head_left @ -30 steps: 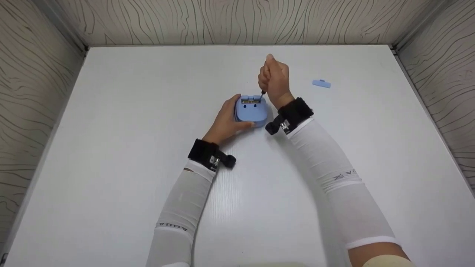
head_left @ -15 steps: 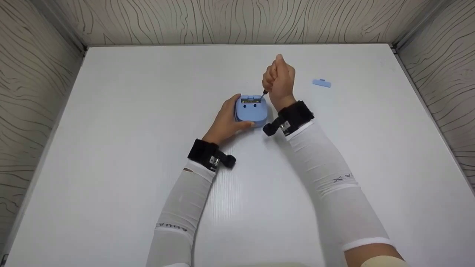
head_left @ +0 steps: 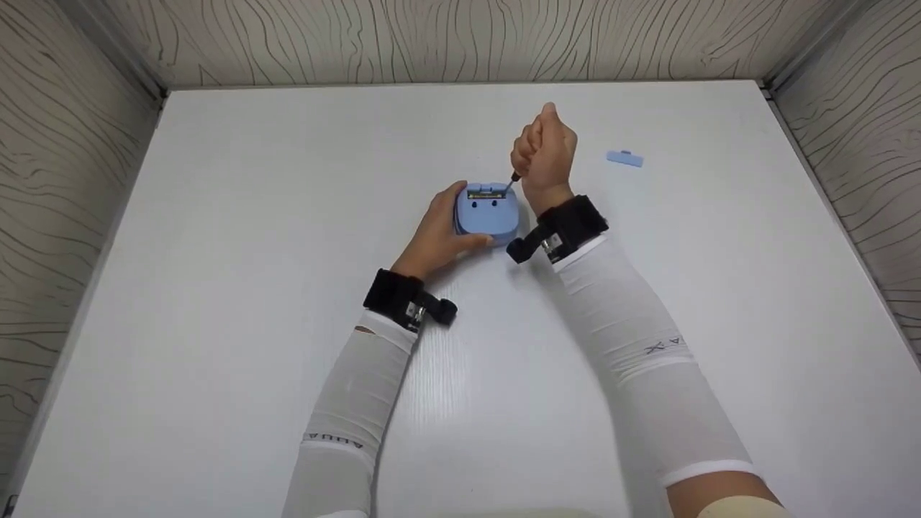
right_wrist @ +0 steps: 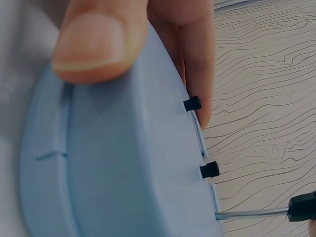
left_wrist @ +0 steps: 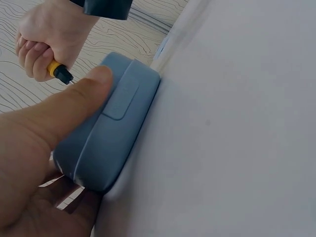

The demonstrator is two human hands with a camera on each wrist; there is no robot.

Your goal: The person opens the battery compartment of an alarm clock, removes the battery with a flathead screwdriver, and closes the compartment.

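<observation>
A rounded blue case [head_left: 489, 219] lies on the white table, its open slot showing a battery [head_left: 486, 195] near the far edge. My left hand [head_left: 439, 234] grips it from the left, thumb along the near side. The right hand [head_left: 545, 155] is curled round a screwdriver, whose yellow and black handle [left_wrist: 59, 71] shows in the left wrist view. In the right wrist view, the metal shaft [right_wrist: 252, 214] meets the case at the slot's end, beside two black pegs [right_wrist: 210, 170]. How deep the tip sits is hidden.
A small blue cover [head_left: 624, 158] lies on the table [head_left: 252, 216] to the right of my right hand. Patterned walls [head_left: 432, 43] stand behind the table and at both sides.
Over the last second my right hand has shifted slightly right, tilting the screwdriver more to the right, with its tip still at the slot. My left hand and the case have hardly moved.
</observation>
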